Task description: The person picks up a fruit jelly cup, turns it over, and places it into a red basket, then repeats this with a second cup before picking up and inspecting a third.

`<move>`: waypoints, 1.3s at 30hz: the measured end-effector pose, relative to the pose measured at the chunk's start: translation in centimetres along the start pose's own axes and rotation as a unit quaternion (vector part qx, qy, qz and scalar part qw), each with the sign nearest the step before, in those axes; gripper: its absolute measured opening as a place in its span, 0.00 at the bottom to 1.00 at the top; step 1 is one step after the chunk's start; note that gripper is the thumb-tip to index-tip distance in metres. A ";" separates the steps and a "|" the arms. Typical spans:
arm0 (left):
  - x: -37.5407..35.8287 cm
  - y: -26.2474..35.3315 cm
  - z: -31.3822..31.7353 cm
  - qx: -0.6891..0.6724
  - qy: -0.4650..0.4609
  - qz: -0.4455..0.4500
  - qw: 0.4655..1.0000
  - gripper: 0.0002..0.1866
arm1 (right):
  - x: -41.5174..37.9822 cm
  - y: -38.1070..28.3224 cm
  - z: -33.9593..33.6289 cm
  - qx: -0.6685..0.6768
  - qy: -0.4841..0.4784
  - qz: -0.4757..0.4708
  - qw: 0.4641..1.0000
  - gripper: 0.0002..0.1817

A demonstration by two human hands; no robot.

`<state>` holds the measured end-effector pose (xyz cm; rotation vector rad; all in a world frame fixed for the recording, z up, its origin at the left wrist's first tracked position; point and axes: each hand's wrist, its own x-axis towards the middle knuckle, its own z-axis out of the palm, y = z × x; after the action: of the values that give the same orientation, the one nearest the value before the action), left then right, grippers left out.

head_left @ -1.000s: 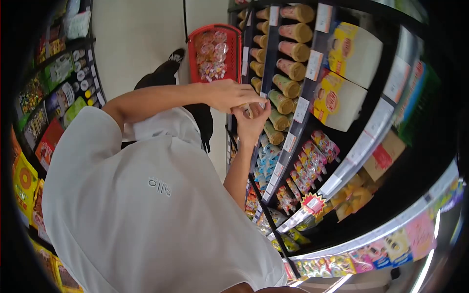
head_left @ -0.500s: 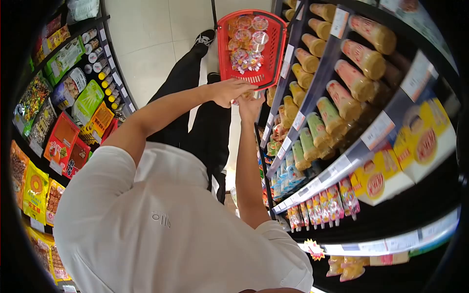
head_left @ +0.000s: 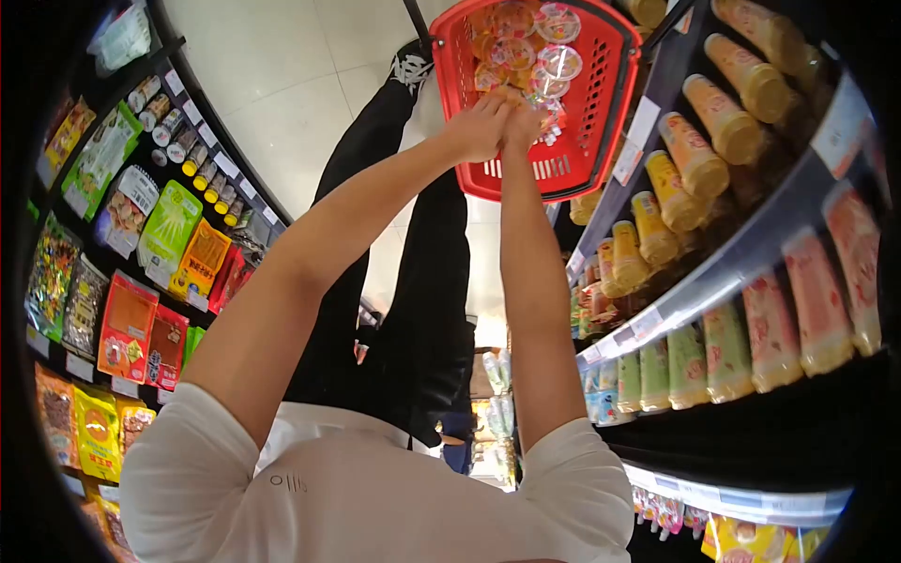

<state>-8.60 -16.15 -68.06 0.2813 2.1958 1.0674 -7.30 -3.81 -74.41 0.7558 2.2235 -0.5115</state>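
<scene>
My left hand [head_left: 481, 129] and my right hand [head_left: 523, 124] meet over the near part of a red basket [head_left: 612, 117]. Fingers of both are curled together at a small orange-yellow item that they mostly hide. Clear round-lidded packs [head_left: 560, 62] of orange and pink goods lie in the basket just beyond my fingers. Below my hands, the basket's slotted near side shows.
Shelves at the right hold rows of capped tubes [head_left: 727, 117], red, yellow and green. Bagged snacks [head_left: 169, 220] and small jars [head_left: 208, 175] line the shelves at the left. Pale floor tiles [head_left: 282, 117] and a black shoe [head_left: 411, 70] show between them.
Both hands have moved up in the view and now overlap the basket's interior instead of its near rim. The basket looks larger and further right.
</scene>
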 end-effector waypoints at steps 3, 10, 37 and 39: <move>1.9 0.4 -1.5 0.032 -0.080 -0.038 0.996 0.34 | 3.8 0.9 3.3 0.291 0.003 0.179 0.940 0.25; 1.8 -1.4 0.8 0.094 -0.126 -0.067 0.985 0.33 | 8.0 2.5 8.2 0.508 -0.073 0.202 0.834 0.27; -18.2 1.9 -11.3 0.165 -0.191 -0.133 0.958 0.16 | -20.9 7.8 -14.6 0.197 0.044 -0.075 0.977 0.20; -17.5 1.7 -12.3 0.196 -0.222 -0.114 0.948 0.16 | -24.7 7.9 -17.8 0.196 0.008 -0.087 0.977 0.28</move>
<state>-3.67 -30.59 -53.00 0.3879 1.9476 0.3836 2.86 2.97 -45.43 0.7629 2.2427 -1.0555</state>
